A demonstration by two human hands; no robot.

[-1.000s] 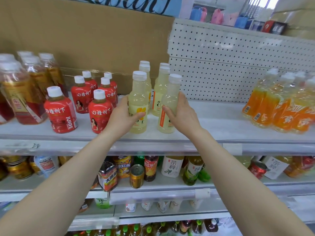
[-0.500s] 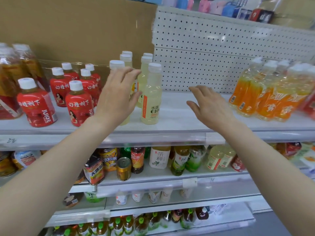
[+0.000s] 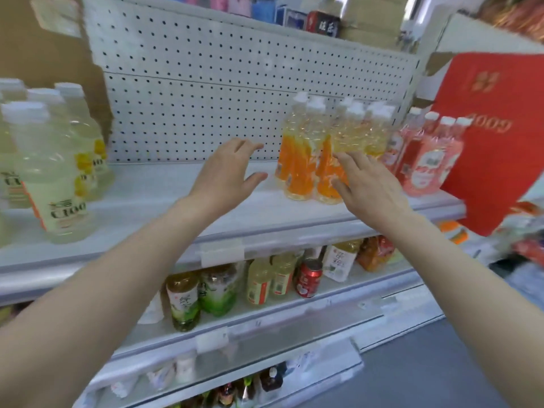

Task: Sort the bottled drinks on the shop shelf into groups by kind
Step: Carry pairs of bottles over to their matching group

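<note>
A cluster of orange juice bottles (image 3: 306,160) with white caps stands on the white shelf (image 3: 164,195) right of centre. Pink-labelled bottles (image 3: 424,160) stand just right of them. Pale yellow bottles (image 3: 56,178) stand at the shelf's left end. My left hand (image 3: 226,172) hovers open over bare shelf, a little left of the orange bottles. My right hand (image 3: 368,184) is open with spread fingers, its fingertips at the front of the orange bottles; I cannot tell if they touch. Neither hand holds anything.
A white pegboard (image 3: 235,98) backs the shelf. A red carton (image 3: 494,136) leans at the right end. Lower shelves hold mixed tea bottles (image 3: 203,293), a red can (image 3: 307,278) and small bottles. Brown cardboard (image 3: 44,39) fills the upper left.
Both hands let go of the pale yellow bottles and moved right to the orange bottles. The view swung right, so the red bottles left the frame.
</note>
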